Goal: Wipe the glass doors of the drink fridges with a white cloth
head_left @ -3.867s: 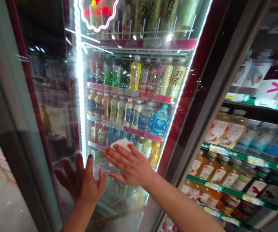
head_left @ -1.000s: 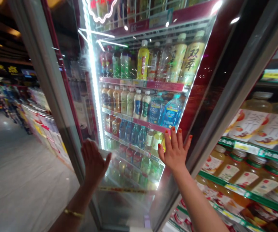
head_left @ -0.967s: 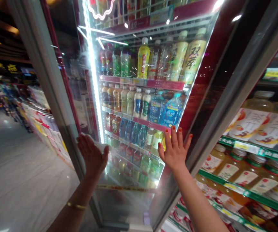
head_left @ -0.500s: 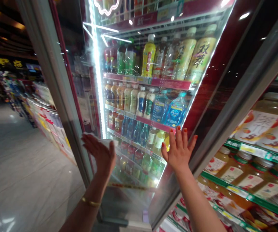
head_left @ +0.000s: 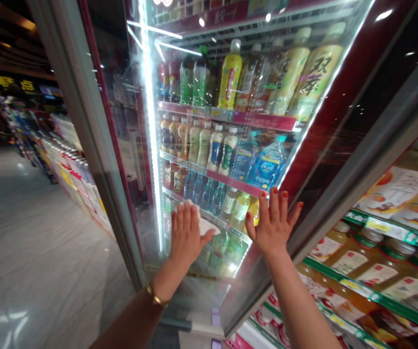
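Note:
My left hand [head_left: 186, 236] lies flat, fingers extended and close together, over a white tissue [head_left: 207, 227] on the glass door [head_left: 190, 300] of a drinks fridge. The tissue shows past the fingertips and by the thumb; the palm hides the rest. A gold bracelet [head_left: 156, 296] circles the left wrist. My right hand [head_left: 273, 227], with orange-red nails and spread fingers, rests palm-first at the right side of the glass, holding nothing. Behind the glass stand several rows of bottles, among them a blue bottle [head_left: 269, 164] just above the right fingertips.
A grey metal frame [head_left: 102, 174] borders the door on the left. To the right, shelves with green edging [head_left: 376, 293] carry jars of amber drink [head_left: 372, 269]. On the left, stacked cartons [head_left: 74, 177] line a pale tiled floor [head_left: 30, 242].
My left hand has moved right with the tissue, from beside the left frame to the lower middle of the glass. My right hand stays in place; the view has shifted slightly.

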`<action>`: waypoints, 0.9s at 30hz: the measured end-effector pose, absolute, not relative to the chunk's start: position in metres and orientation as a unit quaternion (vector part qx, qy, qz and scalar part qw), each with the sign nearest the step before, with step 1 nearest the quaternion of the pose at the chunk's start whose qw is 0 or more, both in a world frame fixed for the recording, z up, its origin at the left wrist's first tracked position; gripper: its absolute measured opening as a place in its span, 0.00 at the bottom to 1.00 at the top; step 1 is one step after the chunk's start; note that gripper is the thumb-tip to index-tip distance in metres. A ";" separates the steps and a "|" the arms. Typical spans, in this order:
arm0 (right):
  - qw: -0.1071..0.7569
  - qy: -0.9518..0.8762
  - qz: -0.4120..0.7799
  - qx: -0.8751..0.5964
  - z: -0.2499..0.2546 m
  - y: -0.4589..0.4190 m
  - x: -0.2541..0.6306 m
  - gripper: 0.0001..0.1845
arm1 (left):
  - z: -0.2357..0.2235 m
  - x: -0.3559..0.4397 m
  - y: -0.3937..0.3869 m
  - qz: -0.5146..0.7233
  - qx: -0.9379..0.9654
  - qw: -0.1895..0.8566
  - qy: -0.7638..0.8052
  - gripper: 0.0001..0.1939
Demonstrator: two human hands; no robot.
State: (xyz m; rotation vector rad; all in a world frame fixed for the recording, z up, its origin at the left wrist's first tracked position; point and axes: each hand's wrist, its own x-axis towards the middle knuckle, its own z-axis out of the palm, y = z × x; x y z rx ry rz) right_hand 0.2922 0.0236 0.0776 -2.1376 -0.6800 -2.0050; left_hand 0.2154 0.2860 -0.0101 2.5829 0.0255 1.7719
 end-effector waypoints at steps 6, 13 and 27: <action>0.053 -0.217 -0.651 -0.725 0.076 0.027 0.290 0.49 | 0.031 0.188 0.324 0.561 0.814 0.057 0.137 0.55; 0.043 -0.217 -0.656 -0.722 0.080 0.026 0.289 0.50 | 0.087 0.215 0.290 0.576 0.812 -0.023 -0.093 0.60; 0.067 -0.208 -0.651 -0.727 0.074 0.030 0.291 0.44 | 0.090 0.205 0.311 0.554 0.808 -0.132 -0.152 0.55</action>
